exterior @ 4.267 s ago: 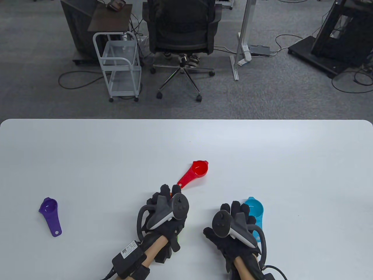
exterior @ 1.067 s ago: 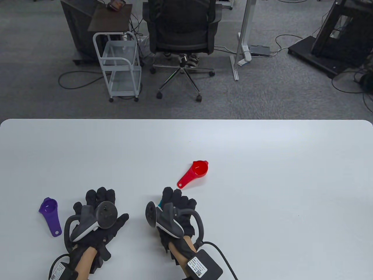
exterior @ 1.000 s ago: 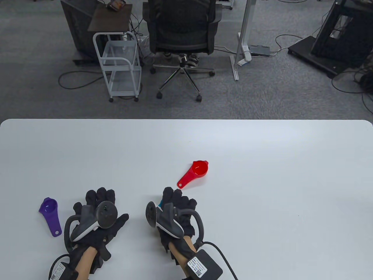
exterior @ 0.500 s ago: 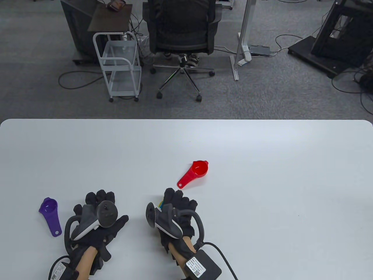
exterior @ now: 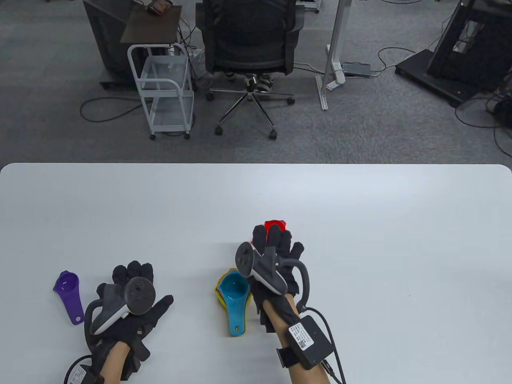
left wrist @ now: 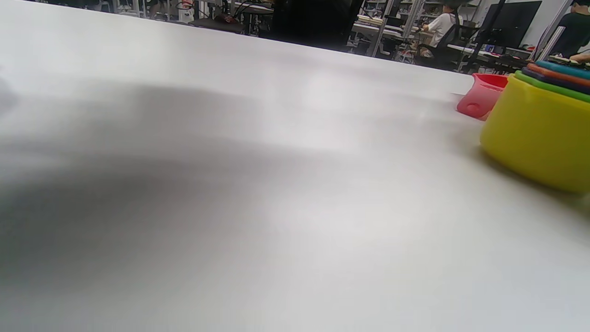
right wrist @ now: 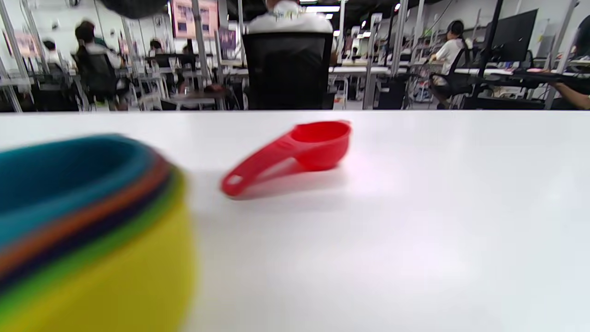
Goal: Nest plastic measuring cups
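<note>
A nested stack of cups [exterior: 234,289] stands near the table's front middle, the blue cup on top with its handle toward me. It shows as a yellow-bottomed stack in the left wrist view [left wrist: 539,124] and the right wrist view [right wrist: 78,240]. A red cup [exterior: 276,223] lies just beyond; my right hand [exterior: 278,240] reaches over it with fingers extended. In the right wrist view the red cup [right wrist: 313,146] lies on the table with nothing on it. A purple cup [exterior: 68,294] lies at the front left. My left hand [exterior: 140,280] rests flat and empty beside it.
The white table [exterior: 360,224] reaches well to the right and back. An office chair [exterior: 250,48] and a white cart [exterior: 164,88] stand on the floor beyond the far edge.
My right hand has left the stack and moved forward over the red cup, uncovering the stack with the blue cup on top. My left hand has shifted slightly back.
</note>
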